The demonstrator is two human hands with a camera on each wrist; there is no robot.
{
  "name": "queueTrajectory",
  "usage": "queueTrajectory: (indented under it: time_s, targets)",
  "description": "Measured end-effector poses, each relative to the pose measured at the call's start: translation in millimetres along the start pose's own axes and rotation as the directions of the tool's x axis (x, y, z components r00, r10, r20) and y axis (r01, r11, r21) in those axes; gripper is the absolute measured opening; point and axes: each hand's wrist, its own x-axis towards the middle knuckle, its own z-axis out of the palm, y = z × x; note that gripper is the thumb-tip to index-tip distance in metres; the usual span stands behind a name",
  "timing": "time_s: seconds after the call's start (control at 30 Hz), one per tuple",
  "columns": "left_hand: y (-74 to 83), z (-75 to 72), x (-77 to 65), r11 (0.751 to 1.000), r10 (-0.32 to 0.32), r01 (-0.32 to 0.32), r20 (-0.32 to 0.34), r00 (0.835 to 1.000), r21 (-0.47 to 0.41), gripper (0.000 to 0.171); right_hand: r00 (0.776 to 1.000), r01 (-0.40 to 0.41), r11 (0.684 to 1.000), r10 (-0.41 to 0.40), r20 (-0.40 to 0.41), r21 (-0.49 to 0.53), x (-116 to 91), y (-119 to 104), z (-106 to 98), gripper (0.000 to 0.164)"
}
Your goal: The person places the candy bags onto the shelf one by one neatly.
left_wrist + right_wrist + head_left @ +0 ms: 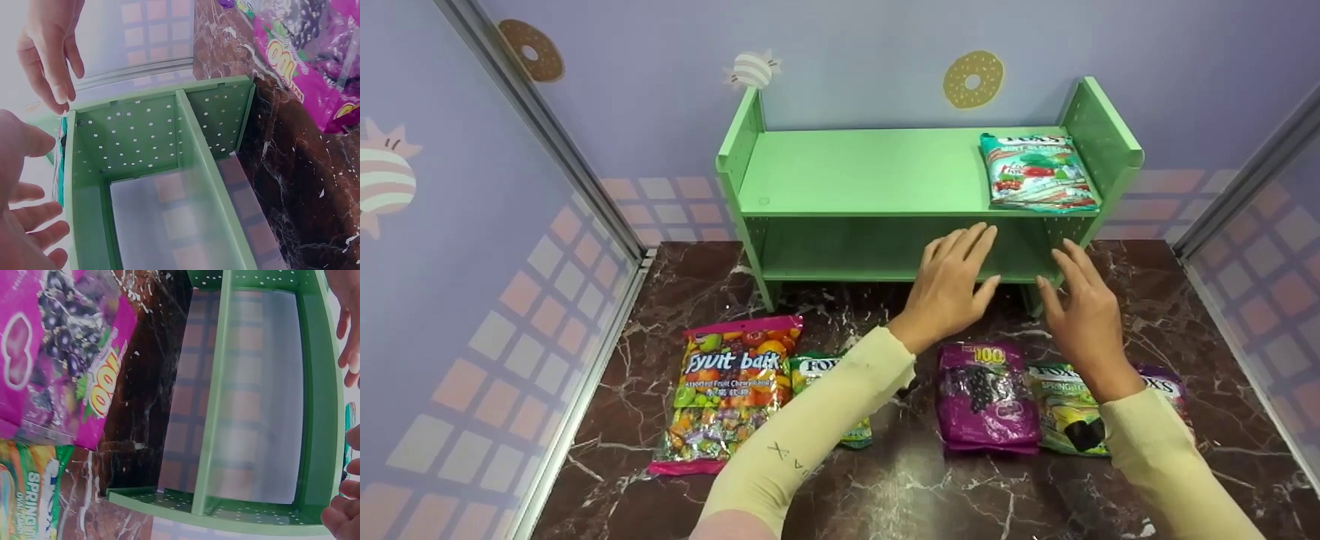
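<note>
A teal bag of Fox's mint candy (pixel 1039 172) lies on the upper board of a green two-tier shelf (pixel 870 169), against its right side panel. In front of the shelf, my left hand (pixel 949 289) hovers with straight, relaxed fingers and holds nothing. My right hand (pixel 1087 315) is level with it, farther right, with the thumb apart from loosely extended fingers and an empty palm. Both hands are below the teal bag in the head view. The left wrist view has the bag's edge (pixel 59 163) between the two hands, mostly hidden by the shelf.
On the dark marble floor (pixel 615 480) lie a large Fyvit baik candy bag (pixel 731 397), a green Fox's bag (pixel 817 367) partly behind my left arm, a purple grape candy bag (pixel 988 397), a green-yellow Fox's bag (pixel 1061 405) and another purple bag (pixel 1166 386). Walls enclose the sides.
</note>
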Motion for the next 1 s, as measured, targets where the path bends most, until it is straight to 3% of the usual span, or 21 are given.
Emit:
queueTrajectory:
  time_s: [0.33, 0.63, 1.0]
  targets:
    - [-5.3, 9.8, -21.3, 0.998, -0.031, 0.031, 0.016, 0.999, -0.051, 0.062, 0.999, -0.014, 1.000, 0.014, 0.041, -0.011, -18, 3, 1, 0.045]
    - [-5.3, 34.2, -45.7, 0.994, -0.072, 0.078, 0.083, 0.994, -0.079, 0.062, 0.996, -0.034, 0.999, 0.035, 0.082, -0.013, -39, 11, 4, 0.047]
    - [-5.5, 53.4, -67.7, 0.992, -0.104, 0.112, 0.120, 0.987, -0.064, 0.062, 0.977, -0.132, 0.991, 0.130, 0.167, -0.001, -69, 25, 4, 0.050]
